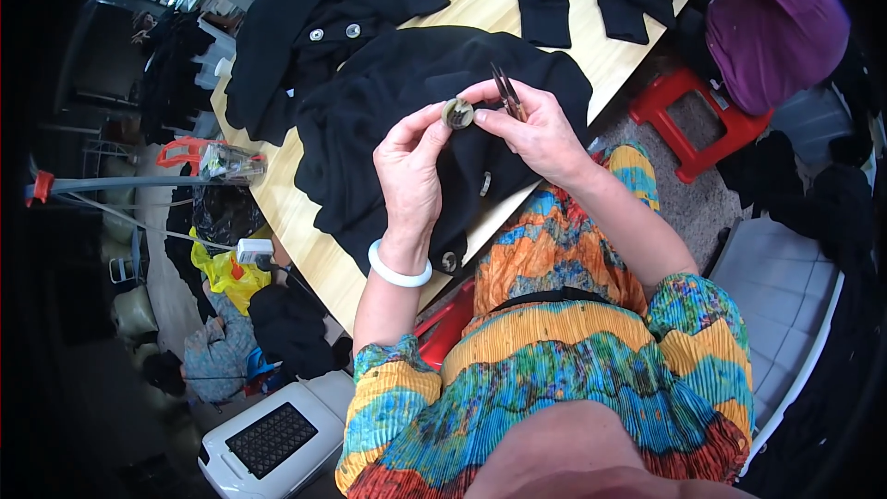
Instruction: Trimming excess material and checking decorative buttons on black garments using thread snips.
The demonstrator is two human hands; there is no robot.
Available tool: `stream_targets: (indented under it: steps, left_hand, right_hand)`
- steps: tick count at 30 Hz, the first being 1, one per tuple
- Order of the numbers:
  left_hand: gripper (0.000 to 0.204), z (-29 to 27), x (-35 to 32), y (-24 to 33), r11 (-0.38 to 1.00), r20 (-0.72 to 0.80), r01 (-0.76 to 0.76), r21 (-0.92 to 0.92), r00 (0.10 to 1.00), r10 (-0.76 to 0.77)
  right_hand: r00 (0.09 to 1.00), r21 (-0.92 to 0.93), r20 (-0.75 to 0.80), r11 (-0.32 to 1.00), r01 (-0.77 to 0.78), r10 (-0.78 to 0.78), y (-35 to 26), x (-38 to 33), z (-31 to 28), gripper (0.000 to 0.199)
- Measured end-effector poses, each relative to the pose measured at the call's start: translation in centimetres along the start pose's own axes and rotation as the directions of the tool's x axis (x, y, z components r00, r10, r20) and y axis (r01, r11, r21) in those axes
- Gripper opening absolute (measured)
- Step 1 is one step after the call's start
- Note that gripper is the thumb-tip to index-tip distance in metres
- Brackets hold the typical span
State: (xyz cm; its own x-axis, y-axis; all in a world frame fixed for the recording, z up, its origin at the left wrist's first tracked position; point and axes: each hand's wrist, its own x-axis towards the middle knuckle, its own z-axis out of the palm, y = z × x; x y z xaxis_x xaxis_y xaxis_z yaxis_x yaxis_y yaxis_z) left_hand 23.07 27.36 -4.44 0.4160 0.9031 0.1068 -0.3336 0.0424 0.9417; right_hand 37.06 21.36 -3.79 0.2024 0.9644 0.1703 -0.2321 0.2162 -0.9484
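Note:
A round brownish button [457, 113] is pinched between the fingertips of my left hand [413, 171] and my right hand [534, 129]. My right hand also grips small dark thread snips [507, 91], their points sticking up past the fingers. Both hands hover over a black garment [388, 102] spread on the wooden table [319, 254]. Two more buttons [450, 261] show on the garment's front edge below my left hand. A white bangle [399, 270] circles my left wrist.
More black garments [305, 28] lie farther along the table, one with two pale buttons. A clear tape dispenser [222, 162] sits at the table's left edge. A person in purple [771, 28] sits at the upper right by a red stool [688, 120]. A white crate [277, 439] stands below left.

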Motion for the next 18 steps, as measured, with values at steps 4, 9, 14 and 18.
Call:
stream_targets:
  steps: [4, 9, 14, 18]
  left_hand:
    - [0.013, 0.0, 0.2, 0.0, 0.975, 0.036, -0.114, 0.191, 0.993, 0.109]
    - [0.008, -0.5, 1.6, 1.7, 0.985, 0.099, 0.174, -0.018, 0.98, -0.171]
    - [0.007, -1.2, 1.9, 2.2, 0.984, 0.124, 0.176, -0.023, 0.977, -0.171]
    - [0.008, -2.0, 1.6, 2.4, 0.989, 0.063, 0.132, -0.07, 0.99, -0.127]
  right_hand:
    - [1.0, -0.025, -0.006, 1.0, -0.007, 0.007, 0.0, 0.0, -0.2, 0.017]
    - [1.0, -0.035, -0.025, 0.999, 0.013, -0.014, 0.0, 0.4, -0.2, 0.018]
    - [1.0, -0.011, -0.021, 1.0, -0.017, 0.017, 0.3, 0.7, -0.3, 0.019]
    - [0.994, 0.155, -0.026, 0.982, -0.105, 0.11, 0.5, 0.8, -0.4, 0.019]
